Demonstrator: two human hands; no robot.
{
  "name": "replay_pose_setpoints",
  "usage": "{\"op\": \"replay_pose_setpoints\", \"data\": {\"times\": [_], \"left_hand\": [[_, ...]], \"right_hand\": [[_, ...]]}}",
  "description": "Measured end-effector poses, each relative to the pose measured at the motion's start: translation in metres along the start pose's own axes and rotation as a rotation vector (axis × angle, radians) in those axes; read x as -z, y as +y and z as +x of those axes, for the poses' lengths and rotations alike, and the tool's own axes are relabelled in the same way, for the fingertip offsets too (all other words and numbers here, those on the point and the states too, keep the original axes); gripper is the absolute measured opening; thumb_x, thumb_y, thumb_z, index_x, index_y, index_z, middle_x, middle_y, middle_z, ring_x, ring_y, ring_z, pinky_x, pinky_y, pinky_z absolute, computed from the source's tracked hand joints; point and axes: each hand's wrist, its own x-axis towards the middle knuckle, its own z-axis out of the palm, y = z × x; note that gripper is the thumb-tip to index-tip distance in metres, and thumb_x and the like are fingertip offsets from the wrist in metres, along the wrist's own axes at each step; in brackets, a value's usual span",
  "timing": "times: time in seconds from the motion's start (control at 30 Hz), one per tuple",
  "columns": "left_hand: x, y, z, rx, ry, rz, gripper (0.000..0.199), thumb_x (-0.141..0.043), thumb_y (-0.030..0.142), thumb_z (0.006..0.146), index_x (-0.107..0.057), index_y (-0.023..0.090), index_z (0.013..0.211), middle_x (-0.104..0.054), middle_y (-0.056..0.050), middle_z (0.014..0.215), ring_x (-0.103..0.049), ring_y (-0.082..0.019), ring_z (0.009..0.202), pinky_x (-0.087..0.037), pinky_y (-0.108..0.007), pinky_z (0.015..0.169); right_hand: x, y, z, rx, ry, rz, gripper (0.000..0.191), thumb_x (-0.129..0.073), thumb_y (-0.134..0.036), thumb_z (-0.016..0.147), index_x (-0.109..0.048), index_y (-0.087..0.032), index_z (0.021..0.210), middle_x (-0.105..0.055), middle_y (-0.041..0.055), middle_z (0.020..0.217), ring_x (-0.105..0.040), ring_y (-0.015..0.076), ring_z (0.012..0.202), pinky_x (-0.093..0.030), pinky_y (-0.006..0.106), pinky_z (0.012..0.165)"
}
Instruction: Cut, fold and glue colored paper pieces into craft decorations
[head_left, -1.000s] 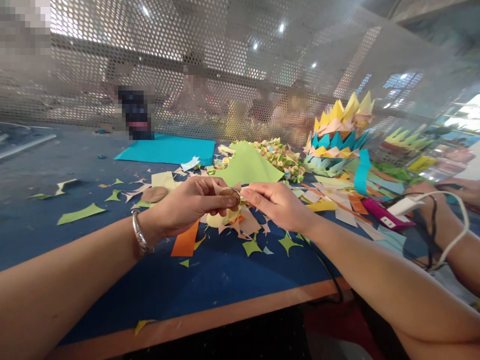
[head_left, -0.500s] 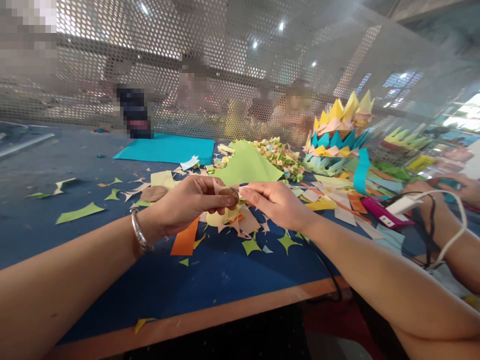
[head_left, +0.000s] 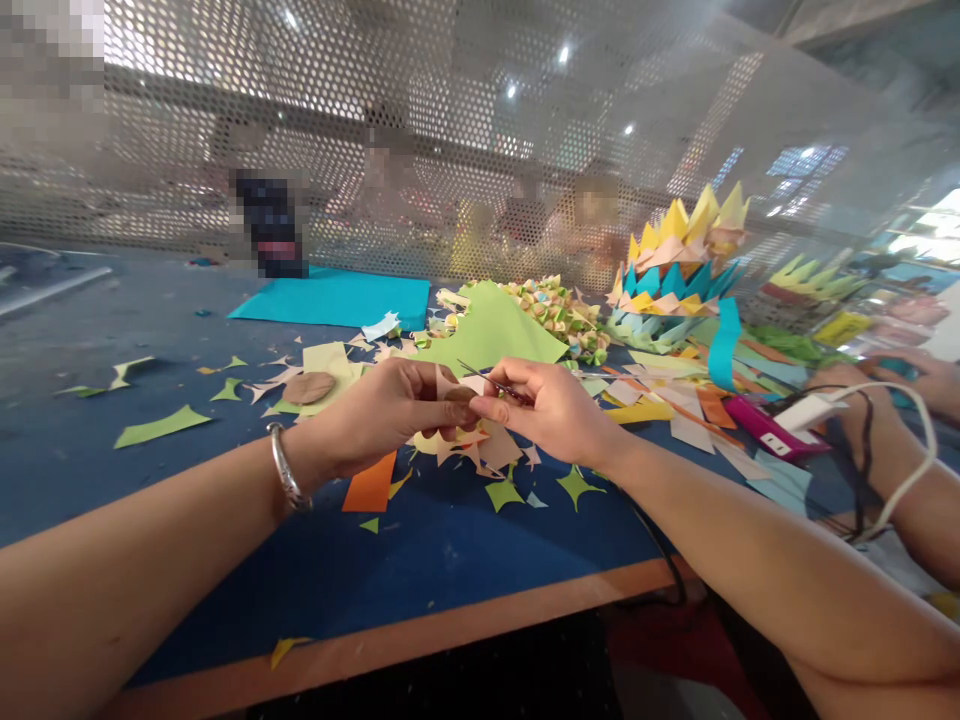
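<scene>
Between the thumb and fingers of my left hand [head_left: 409, 402] is a small round brown disc [head_left: 459, 396], partly covered by the fingers. A bit of pale pink paper [head_left: 474, 383] shows at its edge. My right hand [head_left: 551, 408] is closed around a thin, pointed metal tool [head_left: 491, 379], its tip angled up to the left; most of it is hidden in the fingers. The right thumb meets the disc's edge, so both hands touch. A second brown disc [head_left: 309, 387] lies left on pale yellow paper [head_left: 330, 358]. Below the hands are pink paper scraps [head_left: 487, 448].
Behind my hands lie a green paper sheet [head_left: 491, 330] and a pile of curled paper bits [head_left: 570, 315]. Blue paper [head_left: 337, 298] lies back left, a layered paper crown [head_left: 679, 265] back right. A magenta power strip [head_left: 772, 430] and another person's arm [head_left: 892, 450] are at right.
My right hand has turned and shifted its hold, so the metal tool now points up and left above the disc. Its thumb has moved down to the disc's edge.
</scene>
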Motion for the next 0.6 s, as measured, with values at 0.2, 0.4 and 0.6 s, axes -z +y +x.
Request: {"op": "replay_pose_setpoints", "data": {"times": [0.2, 0.4, 0.6], "left_hand": [[-0.002, 0.002, -0.002, 0.011, -0.029, -0.068, 0.01, -0.074, 0.017, 0.075, -0.07, 0.017, 0.066, -0.069, -0.001, 0.067, -0.061, -0.011, 0.063, -0.044, -0.022, 0.059], [-0.003, 0.004, -0.004, 0.041, 0.115, -0.227, 0.006, -0.079, 0.019, 0.071, -0.073, 0.017, 0.072, -0.07, -0.001, 0.075, -0.059, -0.01, 0.066, -0.04, -0.021, 0.057], [-0.013, 0.006, -0.007, 0.046, 0.158, -0.378, 0.01, -0.078, 0.025, 0.076, -0.071, 0.018, 0.071, -0.074, -0.003, 0.083, -0.067, -0.015, 0.083, -0.047, -0.021, 0.064]], "right_hand": [[-0.002, 0.0, 0.0, 0.067, -0.004, 0.061, 0.021, -0.062, -0.034, 0.091, -0.057, -0.017, 0.078, -0.049, -0.0049, 0.062, -0.039, 0.0078, 0.055, -0.028, 0.026, 0.051], [-0.001, -0.003, 0.001, 0.169, 0.096, 0.178, 0.027, -0.062, -0.038, 0.091, -0.052, -0.019, 0.074, -0.046, -0.0049, 0.064, -0.038, 0.0082, 0.057, -0.03, 0.025, 0.051], [-0.002, -0.006, 0.0, 0.193, 0.111, 0.256, 0.031, -0.066, -0.044, 0.089, -0.051, -0.02, 0.076, -0.04, -0.0073, 0.061, -0.033, 0.0077, 0.053, -0.027, 0.026, 0.048]]}}
